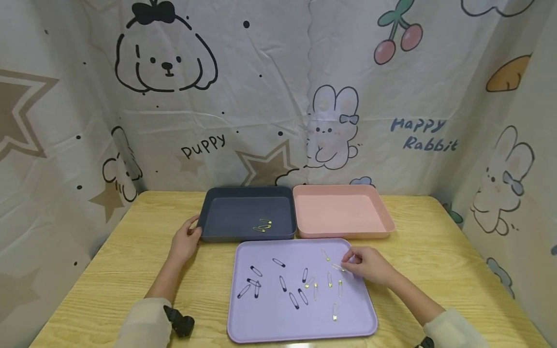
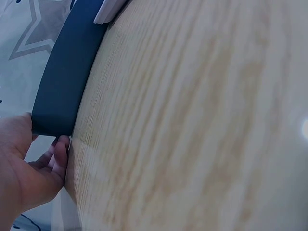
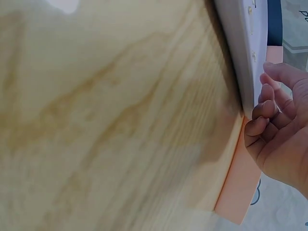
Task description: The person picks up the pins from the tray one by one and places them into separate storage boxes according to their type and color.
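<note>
My right hand [image 1: 370, 263] is over the right edge of the lilac tray [image 1: 300, 328], its thumb and index finger pinching one end of a gold safety pin [image 1: 337, 267]. In the right wrist view the other fingers curl in and that pin is hidden. More gold safety pins [image 1: 329, 280] lie on the tray's right half, black safety pins [image 1: 283, 283] on its left and middle. My left hand [image 1: 184, 241] grips the left side of the dark blue tray [image 1: 230, 234], fingertips on its wall [image 2: 62, 91]. Several gold safety pins [image 1: 262, 226] lie in the dark tray.
A pink tray [image 1: 344, 212] stands right of the dark one, behind the lilac tray. All three are on a wood-grain table [image 1: 417, 241]. A printed curtain [image 1: 261, 106] encloses the back and sides.
</note>
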Demonstrator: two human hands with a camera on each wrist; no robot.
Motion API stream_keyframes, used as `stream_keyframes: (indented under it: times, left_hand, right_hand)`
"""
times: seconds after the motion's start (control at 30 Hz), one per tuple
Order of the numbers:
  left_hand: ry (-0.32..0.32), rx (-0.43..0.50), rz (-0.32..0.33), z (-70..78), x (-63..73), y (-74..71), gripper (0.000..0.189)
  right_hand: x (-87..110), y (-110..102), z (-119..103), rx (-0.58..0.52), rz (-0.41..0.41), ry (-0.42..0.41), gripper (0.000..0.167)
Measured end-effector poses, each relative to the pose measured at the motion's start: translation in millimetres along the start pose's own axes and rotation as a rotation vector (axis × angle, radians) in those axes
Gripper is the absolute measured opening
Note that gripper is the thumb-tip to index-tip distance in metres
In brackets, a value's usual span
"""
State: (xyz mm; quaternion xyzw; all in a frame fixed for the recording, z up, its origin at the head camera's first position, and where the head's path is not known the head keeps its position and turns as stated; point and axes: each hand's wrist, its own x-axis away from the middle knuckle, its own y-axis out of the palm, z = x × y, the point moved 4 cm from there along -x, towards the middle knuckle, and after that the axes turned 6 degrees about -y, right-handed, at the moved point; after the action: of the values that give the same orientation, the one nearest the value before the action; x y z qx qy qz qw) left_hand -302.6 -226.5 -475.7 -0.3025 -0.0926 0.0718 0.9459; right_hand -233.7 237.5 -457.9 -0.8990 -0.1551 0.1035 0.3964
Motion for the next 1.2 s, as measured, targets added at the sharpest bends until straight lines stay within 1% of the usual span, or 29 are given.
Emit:
stream_keyframes:
  times: [0.2,0.4,0.67,0.83,0.9,1.2]
  left_hand:
    - [-0.003,0.017,-0.001,-1.7,-1.4,0.0,0.048]
    - [-0.005,0.015,0.000,-2.3,-2.0,0.1,0.048]
    - [-0.001,0.006,0.006,-2.4,-0.8,-0.7,0.049]
    - [-0.001,0.017,0.002,-2.6,0.0,-0.6,0.049]
    - [0.001,0.021,0.002,-2.6,-0.2,-0.4,0.048]
    - [0.003,0.035,-0.001,0.7,1.8,-0.4,0.048]
  right_hand:
    - [2.4,2.0,2.2,0.048,-0.009,-0.003,0.009]
    - [2.3,2.8,-1.9,0.095,-0.013,-0.021,0.008]
    - [-0.5,6.3,-2.7,0.166,-0.021,-0.023,0.007]
    - [-0.4,7.7,-2.9,0.175,-0.019,-0.042,0.008]
    - [-0.2,7.8,-3.2,0.174,-0.019,-0.038,0.008]
    - [1.5,7.4,-2.8,0.104,-0.017,-0.011,0.007]
